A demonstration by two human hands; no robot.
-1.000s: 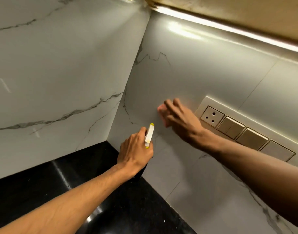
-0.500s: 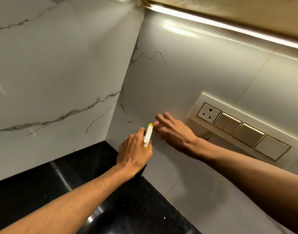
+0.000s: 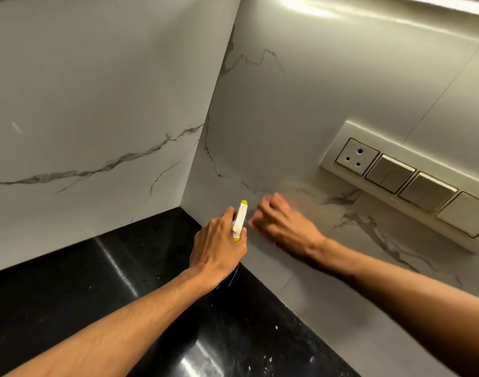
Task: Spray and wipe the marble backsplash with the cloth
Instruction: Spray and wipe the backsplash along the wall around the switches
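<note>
Marble backsplash (image 3: 328, 99) beside switch plate (image 3: 338, 133): flat right hand (image 3: 287, 229) pressed cloth (image 3: 253, 222); left hand (image 3: 219, 246) gripped spray bottle (image 3: 239, 220), whose mist could wet the socket (image 3: 356, 157).

Home kitchen: marble backsplash (image 3: 300, 110), black counter (image 3: 69, 295).

Black polished countertop (image 3: 69, 303) below; cream switch plate (image 3: 412, 180) on right wall, socket (image 3: 356, 157) leftmost.

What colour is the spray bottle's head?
White with yellow ends; the spray bottle shows best in the head view.
</note>
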